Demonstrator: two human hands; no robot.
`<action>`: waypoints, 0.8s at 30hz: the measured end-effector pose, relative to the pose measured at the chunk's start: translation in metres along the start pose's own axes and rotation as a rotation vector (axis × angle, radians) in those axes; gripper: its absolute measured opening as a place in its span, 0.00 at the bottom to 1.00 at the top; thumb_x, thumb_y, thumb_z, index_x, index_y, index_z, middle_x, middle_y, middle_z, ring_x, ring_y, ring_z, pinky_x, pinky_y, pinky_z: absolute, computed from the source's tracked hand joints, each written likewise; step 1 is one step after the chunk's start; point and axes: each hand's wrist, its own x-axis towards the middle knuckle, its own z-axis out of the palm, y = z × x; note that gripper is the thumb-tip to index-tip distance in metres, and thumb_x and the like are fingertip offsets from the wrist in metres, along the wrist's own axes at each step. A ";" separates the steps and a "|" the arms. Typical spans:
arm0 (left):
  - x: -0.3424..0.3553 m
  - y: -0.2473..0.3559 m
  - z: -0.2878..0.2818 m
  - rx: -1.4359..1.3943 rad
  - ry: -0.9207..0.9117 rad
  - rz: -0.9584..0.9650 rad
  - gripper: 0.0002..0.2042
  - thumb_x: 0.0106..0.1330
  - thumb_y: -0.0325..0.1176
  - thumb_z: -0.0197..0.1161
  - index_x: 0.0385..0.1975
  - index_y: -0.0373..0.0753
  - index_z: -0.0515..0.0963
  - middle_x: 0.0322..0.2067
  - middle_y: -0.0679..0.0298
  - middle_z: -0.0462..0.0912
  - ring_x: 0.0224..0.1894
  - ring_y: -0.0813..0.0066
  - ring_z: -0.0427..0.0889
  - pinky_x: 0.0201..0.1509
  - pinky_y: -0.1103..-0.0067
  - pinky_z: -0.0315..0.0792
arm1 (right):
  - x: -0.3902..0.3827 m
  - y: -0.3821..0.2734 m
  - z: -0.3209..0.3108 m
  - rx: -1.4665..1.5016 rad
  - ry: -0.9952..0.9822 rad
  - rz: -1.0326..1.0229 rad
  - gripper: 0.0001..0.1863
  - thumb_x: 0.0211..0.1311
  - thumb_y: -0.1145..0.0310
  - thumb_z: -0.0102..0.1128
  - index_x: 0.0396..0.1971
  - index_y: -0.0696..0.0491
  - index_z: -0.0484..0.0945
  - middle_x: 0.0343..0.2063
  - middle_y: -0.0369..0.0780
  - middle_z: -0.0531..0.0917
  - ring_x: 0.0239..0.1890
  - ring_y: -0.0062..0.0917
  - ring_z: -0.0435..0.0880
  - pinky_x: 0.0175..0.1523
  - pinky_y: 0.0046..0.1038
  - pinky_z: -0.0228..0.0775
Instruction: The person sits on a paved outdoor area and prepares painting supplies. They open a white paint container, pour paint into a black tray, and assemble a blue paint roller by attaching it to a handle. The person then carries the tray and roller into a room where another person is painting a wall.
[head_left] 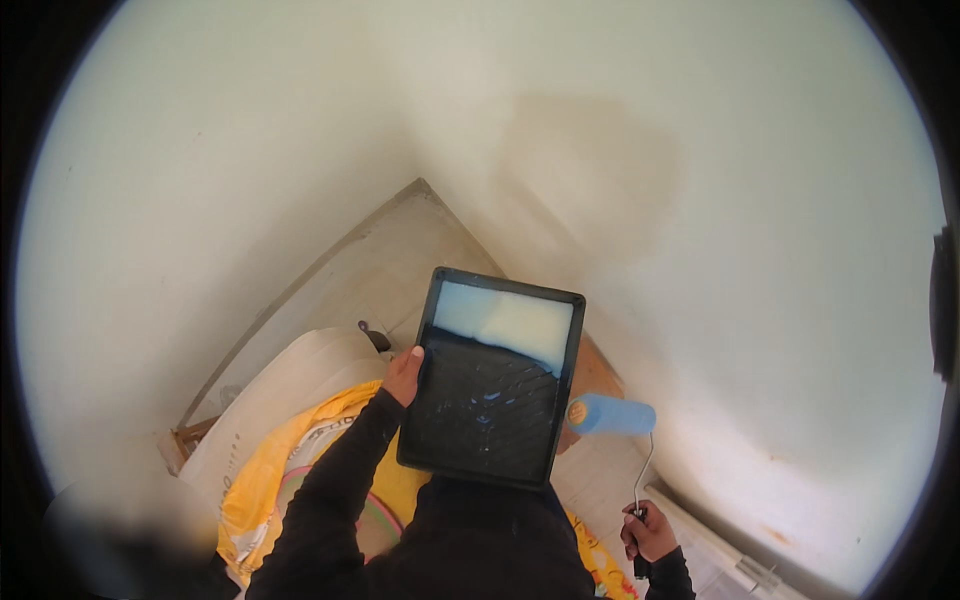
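Observation:
My left hand grips the left edge of a black paint tray, thumb over the rim. Pale, whitish paint pools in the tray's far end, while its ribbed near slope carries a few wet streaks. To the right of the tray, my right hand is closed around the black handle of a paint roller. The roller's light blue sleeve lies level beside the tray's right edge, seemingly apart from it, on a bent wire frame.
Pale walls meet in a corner ahead, above a grey floor. At lower left are a large whitish rounded object and a yellow printed bag. White trim-like strips run along the right wall's foot. A dark blurred shape fills the lower-left rim.

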 end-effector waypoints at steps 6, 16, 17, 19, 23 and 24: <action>-0.023 -0.009 0.018 -0.133 0.177 0.006 0.27 0.78 0.55 0.46 0.40 0.31 0.77 0.33 0.67 0.77 0.40 0.78 0.73 0.48 0.77 0.70 | 0.005 -0.022 0.001 -0.114 -0.039 -0.046 0.11 0.73 0.70 0.51 0.48 0.59 0.67 0.16 0.37 0.75 0.11 0.19 0.72 0.18 0.24 0.66; -0.010 -0.072 0.024 -0.216 0.371 -0.019 0.26 0.79 0.53 0.46 0.37 0.31 0.75 0.29 0.70 0.74 0.36 0.82 0.70 0.42 0.79 0.67 | 0.097 -0.059 0.072 -0.328 -0.082 -0.074 0.14 0.73 0.65 0.53 0.49 0.59 0.68 0.19 0.35 0.76 0.17 0.17 0.75 0.22 0.23 0.69; -0.007 -0.074 0.021 -0.189 0.379 -0.041 0.26 0.79 0.53 0.46 0.36 0.32 0.75 0.29 0.70 0.73 0.36 0.81 0.70 0.42 0.79 0.67 | 0.113 -0.062 0.079 -0.343 -0.097 -0.086 0.15 0.73 0.64 0.53 0.49 0.59 0.68 0.19 0.35 0.76 0.17 0.17 0.75 0.23 0.23 0.69; 0.005 -0.079 0.017 -0.184 0.414 -0.073 0.25 0.79 0.52 0.45 0.34 0.32 0.74 0.29 0.70 0.72 0.36 0.81 0.69 0.42 0.79 0.66 | 0.146 -0.071 0.091 -0.349 -0.117 -0.112 0.15 0.73 0.63 0.54 0.50 0.58 0.69 0.19 0.35 0.76 0.17 0.16 0.75 0.23 0.23 0.69; 0.029 -0.109 0.023 -0.226 0.541 -0.084 0.24 0.79 0.52 0.46 0.32 0.34 0.72 0.28 0.71 0.70 0.35 0.82 0.67 0.41 0.79 0.65 | 0.208 -0.087 0.110 -0.379 -0.155 -0.183 0.15 0.73 0.63 0.55 0.50 0.57 0.69 0.20 0.34 0.76 0.18 0.16 0.75 0.24 0.22 0.69; 0.035 -0.117 0.025 -0.224 0.577 -0.080 0.24 0.79 0.52 0.46 0.32 0.34 0.72 0.28 0.71 0.70 0.35 0.82 0.66 0.41 0.80 0.65 | 0.220 -0.088 0.115 -0.382 -0.151 -0.206 0.15 0.73 0.63 0.55 0.50 0.57 0.69 0.20 0.34 0.76 0.18 0.16 0.75 0.24 0.22 0.68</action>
